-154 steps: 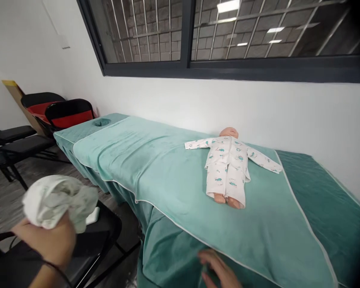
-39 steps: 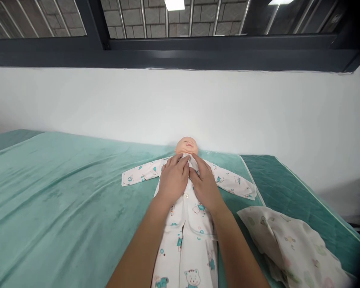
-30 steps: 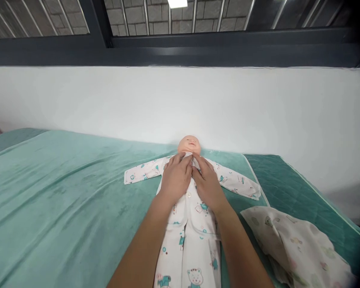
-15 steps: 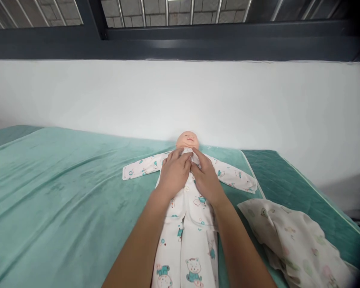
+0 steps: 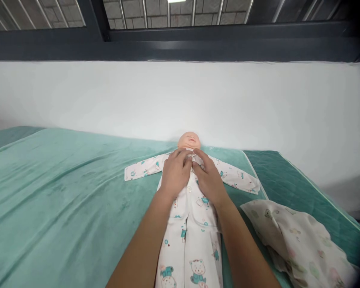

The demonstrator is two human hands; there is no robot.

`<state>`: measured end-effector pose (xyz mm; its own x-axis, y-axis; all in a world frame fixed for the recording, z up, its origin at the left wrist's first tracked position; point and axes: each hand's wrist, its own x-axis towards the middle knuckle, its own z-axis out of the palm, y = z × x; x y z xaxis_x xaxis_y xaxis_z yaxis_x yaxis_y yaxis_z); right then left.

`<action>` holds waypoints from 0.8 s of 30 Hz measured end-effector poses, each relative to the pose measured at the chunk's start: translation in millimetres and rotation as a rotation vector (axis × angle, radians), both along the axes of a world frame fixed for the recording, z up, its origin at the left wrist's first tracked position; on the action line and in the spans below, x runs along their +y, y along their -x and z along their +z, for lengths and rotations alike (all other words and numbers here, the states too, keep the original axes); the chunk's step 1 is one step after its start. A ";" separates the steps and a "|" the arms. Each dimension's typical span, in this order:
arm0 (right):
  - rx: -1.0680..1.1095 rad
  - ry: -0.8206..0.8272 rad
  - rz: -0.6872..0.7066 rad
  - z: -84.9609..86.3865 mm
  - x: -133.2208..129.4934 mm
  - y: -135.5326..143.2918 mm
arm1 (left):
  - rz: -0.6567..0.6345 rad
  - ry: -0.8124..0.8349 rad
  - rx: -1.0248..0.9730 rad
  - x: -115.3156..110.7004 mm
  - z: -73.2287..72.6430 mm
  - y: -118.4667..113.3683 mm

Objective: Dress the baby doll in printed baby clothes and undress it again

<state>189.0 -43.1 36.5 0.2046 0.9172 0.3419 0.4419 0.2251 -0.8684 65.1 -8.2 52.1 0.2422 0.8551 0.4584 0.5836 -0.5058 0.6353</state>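
A baby doll lies on its back with its head near the wall. It wears a white jacket and matching trousers printed with teal and pink animals, the sleeves spread to both sides. At the upper chest, my left hand has its fingers bent over the jacket front. Close beside it, my right hand works at the same spot, thumb and fingers drawn together at the front opening. Whatever lies between the fingertips is too small to make out. Below the hands a button shows on the jacket front.
A crumpled white printed cloth lies at the lower right. Under everything spreads a light green bed cover, with a darker green quilted strip to the right. A white wall and a barred window stand behind.
The whole view has shifted slightly, so everything sits a little further right and lower. Both hands stay at the upper chest, with only slight finger movement.
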 end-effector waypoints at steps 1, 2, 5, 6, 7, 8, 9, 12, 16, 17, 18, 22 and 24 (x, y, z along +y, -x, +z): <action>0.045 0.015 -0.021 0.9 -0.9 0.4 | -0.006 -0.010 -0.078 -0.7 -1.1 1.3; 0.083 0.024 -0.045 1.7 -2.2 0.8 | -0.005 -0.021 -0.141 -2.9 -2.5 3.2; 0.119 0.000 -0.094 2.0 -10.0 1.8 | 0.018 -0.046 -0.197 -17.6 -9.0 12.4; 0.105 -0.019 -0.095 0.9 -14.1 2.2 | 0.018 -0.052 -0.177 -23.9 -11.4 15.8; 0.087 -0.038 -0.086 -0.9 -18.9 2.7 | 0.011 -0.057 -0.150 -29.8 -13.5 18.9; 0.066 -0.056 -0.071 -3.2 -24.1 3.3 | 0.002 -0.062 -0.125 -34.8 -15.1 21.5; 0.044 -0.074 -0.054 -5.9 -29.5 3.8 | -0.009 -0.066 -0.104 -38.6 -16.2 23.4; -0.011 -0.127 -0.018 -14.1 -43.9 5.5 | -0.028 -0.070 -0.071 -42.7 -16.2 25.6; -0.055 -0.153 -0.025 -17.9 -51.4 7.1 | -0.034 -0.032 -0.097 -40.6 -13.2 24.9; -0.055 -0.155 -0.032 -17.6 -51.6 7.4 | -0.035 -0.011 -0.122 -40.4 -12.4 24.7; -0.051 -0.157 -0.038 -16.9 -51.5 7.6 | -0.035 0.013 -0.151 -40.6 -11.7 24.7; -0.017 -0.160 -0.070 -13.9 -51.6 8.6 | -0.043 0.099 -0.259 -43.0 -8.1 25.7; -0.014 -0.159 -0.084 -13.1 -52.2 8.8 | -0.055 0.147 -0.294 -43.3 -6.6 27.1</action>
